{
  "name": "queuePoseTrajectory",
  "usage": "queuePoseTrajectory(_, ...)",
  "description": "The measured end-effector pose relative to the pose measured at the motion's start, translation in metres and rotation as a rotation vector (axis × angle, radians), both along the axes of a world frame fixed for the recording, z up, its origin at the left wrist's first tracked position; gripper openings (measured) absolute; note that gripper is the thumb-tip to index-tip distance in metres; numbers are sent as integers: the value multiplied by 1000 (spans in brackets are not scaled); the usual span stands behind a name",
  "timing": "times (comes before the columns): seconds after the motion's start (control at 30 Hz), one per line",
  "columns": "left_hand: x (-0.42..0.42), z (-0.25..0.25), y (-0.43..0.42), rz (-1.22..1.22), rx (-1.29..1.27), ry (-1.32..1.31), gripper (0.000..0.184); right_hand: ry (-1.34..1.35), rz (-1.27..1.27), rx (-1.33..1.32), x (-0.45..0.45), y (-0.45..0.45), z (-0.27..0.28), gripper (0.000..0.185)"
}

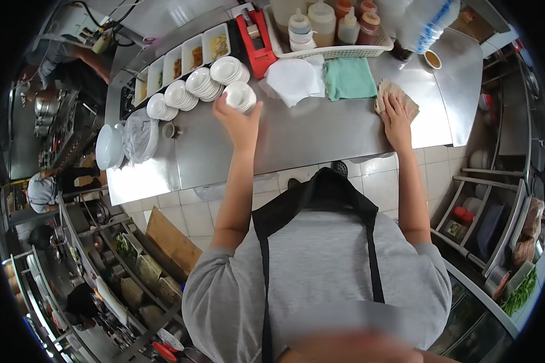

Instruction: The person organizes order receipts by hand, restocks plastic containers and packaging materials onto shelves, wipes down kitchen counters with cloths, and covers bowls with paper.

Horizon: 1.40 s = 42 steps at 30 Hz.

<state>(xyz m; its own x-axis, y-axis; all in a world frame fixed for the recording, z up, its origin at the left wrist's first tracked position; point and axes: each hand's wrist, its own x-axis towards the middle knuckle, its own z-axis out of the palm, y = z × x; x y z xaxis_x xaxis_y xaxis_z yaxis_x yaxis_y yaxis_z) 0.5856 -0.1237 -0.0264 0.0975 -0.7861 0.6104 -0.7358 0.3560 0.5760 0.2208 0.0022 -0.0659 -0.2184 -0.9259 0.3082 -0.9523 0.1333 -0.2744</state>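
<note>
My left hand (239, 124) is at a short stack of small white dishes (240, 97), with thumb and fingers around its near side. Other stacks of white dishes (204, 83) stand in a row to the left and behind it. Flat on a beige cloth (399, 100) at the right of the steel counter (321, 130) lies my right hand (396, 121), fingers stretched out. A green cloth (350, 78) and white cloths (292, 78) lie between the hands, farther back.
Food trays (195, 53), a red device (255, 45) and a basket of sauce bottles (333, 51) line the back. Bowls (108, 147) and a plastic bag (140, 136) sit at left. Two people (42, 192) (57, 60) are far left. A sauce cup (432, 58) is back right.
</note>
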Motion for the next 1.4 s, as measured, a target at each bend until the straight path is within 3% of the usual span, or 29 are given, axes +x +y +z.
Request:
queuePoseTrajectory(0.07,2,-7,-14,-129,73,60,70,3,8,-2,17,13,1,40)
queuePoseTrajectory(0.2,12,-5,-27,-82,86,-27,68,30,-5,11,40,31,0,41)
queuePoseTrajectory(0.27,20,-2,-24,-92,218,-27,65,35,4,17,44,32,2,41)
queuePoseTrajectory(0.4,55,-7,-26,-34,145,-41,68,56,15,21,52,27,4,41)
queuePoseTrajectory(0.5,76,-9,-29,-56,129,127,70,48,77,35,68,32,11,42)
queuePoseTrajectory(0.57,81,-11,-31,-91,112,72,77,88,293,144,79,33,7,45)
queuePoseTrajectory(0.63,81,-13,-31,-128,156,149,90,-113,506,194,110,30,27,47)
queuePoseTrajectory(0.67,78,-5,-25,-108,151,125,94,-29,564,265,127,26,25,50)
queuePoseTrajectory(0.8,64,9,-17,-14,-216,11,91,37,947,47,191,-9,18,48)
queuePoseTrajectory(0.9,52,20,-7,-83,-327,-55,79,-25,855,85,174,2,7,47)
queuePoseTrajectory(1.0,50,25,6,-85,-348,-64,67,-307,435,205,94,29,28,40)
queuePoseTrajectory(1.07,48,27,19,-87,-345,26,60,97,127,3,1,42,-17,39)
queuePoseTrajectory(1.13,42,24,38,-94,-336,14,57,110,-62,-105,-110,56,-36,40)
queuePoseTrajectory(1.23,6,26,53,-166,-336,28,48,88,-529,-155,-205,54,-28,38)
queuePoseTrajectory(1.33,-72,35,80,-370,-232,46,33,128,-671,-59,-219,15,-30,39)
queuePoseTrajectory(1.37,-105,38,83,-496,-118,33,27,-346,-586,-191,-218,-2,-42,40)
queuePoseTrajectory(1.4,-138,40,81,-619,-6,21,22,78,-476,-94,-186,-11,-37,39)
